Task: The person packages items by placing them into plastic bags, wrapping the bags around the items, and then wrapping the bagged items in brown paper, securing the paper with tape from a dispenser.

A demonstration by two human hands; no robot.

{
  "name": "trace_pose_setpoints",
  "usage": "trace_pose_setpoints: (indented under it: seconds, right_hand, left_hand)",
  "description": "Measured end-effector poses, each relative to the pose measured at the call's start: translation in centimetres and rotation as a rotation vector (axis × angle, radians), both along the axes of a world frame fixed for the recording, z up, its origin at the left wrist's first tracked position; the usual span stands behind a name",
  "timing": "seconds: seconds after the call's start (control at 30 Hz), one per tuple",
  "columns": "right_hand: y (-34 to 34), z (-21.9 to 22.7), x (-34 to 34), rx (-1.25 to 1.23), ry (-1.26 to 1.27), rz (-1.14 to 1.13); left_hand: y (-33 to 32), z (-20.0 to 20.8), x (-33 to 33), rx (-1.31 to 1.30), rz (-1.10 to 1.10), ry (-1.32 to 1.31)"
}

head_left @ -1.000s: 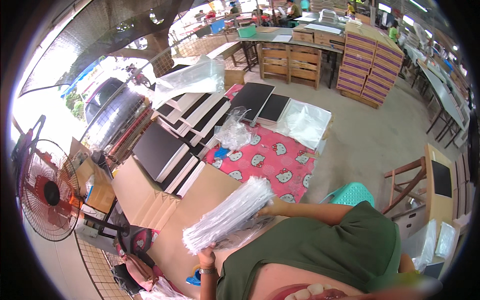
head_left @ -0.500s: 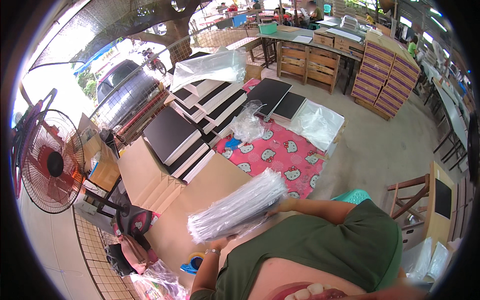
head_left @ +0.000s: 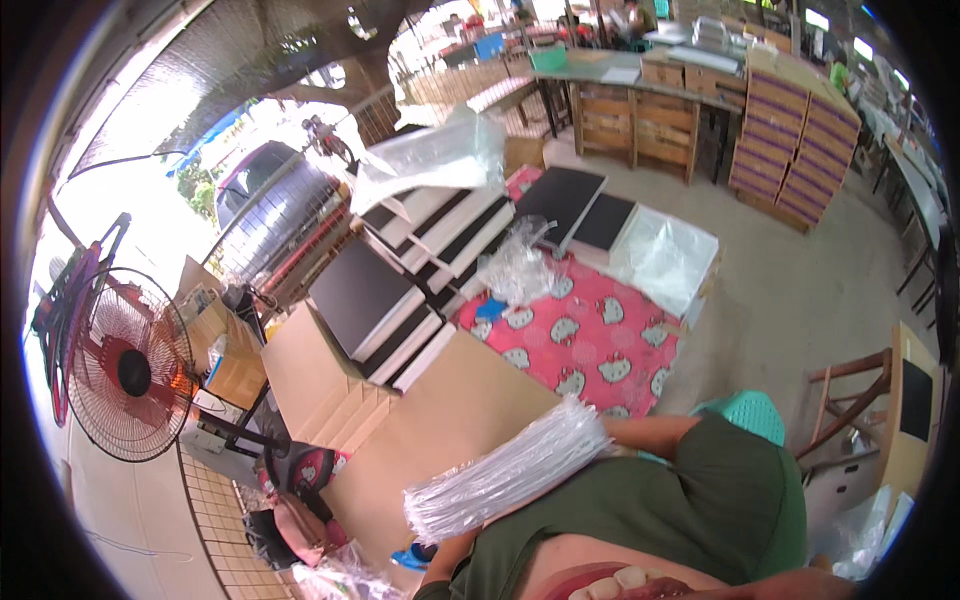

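A thick bundle of clear plastic sleeves (head_left: pixel 508 470) is held close against my body, above a brown cardboard surface (head_left: pixel 475 395). My left hand (head_left: pixel 462 545) grips its near left end; the fingers are hidden behind the plastic. At the far right end, my right hand (head_left: pixel 618 432) holds the bundle, its fingers also covered. A blue tape dispenser (head_left: pixel 412 556) lies beside my left forearm, partly hidden. Beyond the cardboard, a crumpled clear plastic bag (head_left: pixel 520 265) rests on a pink patterned cloth (head_left: pixel 600 335).
Stacks of black-covered boards (head_left: pixel 362 290) stand beyond the cardboard, with clear plastic sheeting (head_left: pixel 435 160) on top. A fan (head_left: pixel 132 370) is at the left. On the right are a teal plastic stool (head_left: pixel 745 412) and a wooden chair (head_left: pixel 850 410). Stacked cartons (head_left: pixel 790 140) stand farther back.
The bundle now sits closer to my body, covering more of both hands. The whole scene has shifted slightly right and down as my head turned.
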State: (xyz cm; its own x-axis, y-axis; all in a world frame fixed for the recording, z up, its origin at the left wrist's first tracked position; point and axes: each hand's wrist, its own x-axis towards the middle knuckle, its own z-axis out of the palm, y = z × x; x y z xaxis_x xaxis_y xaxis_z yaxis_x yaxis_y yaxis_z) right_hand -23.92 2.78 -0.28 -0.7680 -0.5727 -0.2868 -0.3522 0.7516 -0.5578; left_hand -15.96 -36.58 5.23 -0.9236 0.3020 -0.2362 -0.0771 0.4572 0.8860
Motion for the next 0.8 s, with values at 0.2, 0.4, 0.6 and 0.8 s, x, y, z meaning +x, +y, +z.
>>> trace_pose_setpoints:
  seconds: [0.2,0.4,0.6,0.8]
  right_hand:
    - [3.4,1.2,0.9,0.045,0.251,0.109]
    - [2.7,17.0,1.4,-0.793,0.401,0.088]
    - [-1.5,16.5,1.9,-1.031,-0.066,-0.346]
    - [-2.1,17.5,2.2,-1.108,-0.059,-0.4]
  left_hand:
    - [-0.1,4.9,2.6,0.203,0.256,0.056]
    - [0.5,7.3,2.1,0.298,0.31,0.159]
    - [3.7,8.9,-2.8,0.45,0.312,0.24]
    - [3.3,5.9,-2.9,0.69,0.305,0.336]
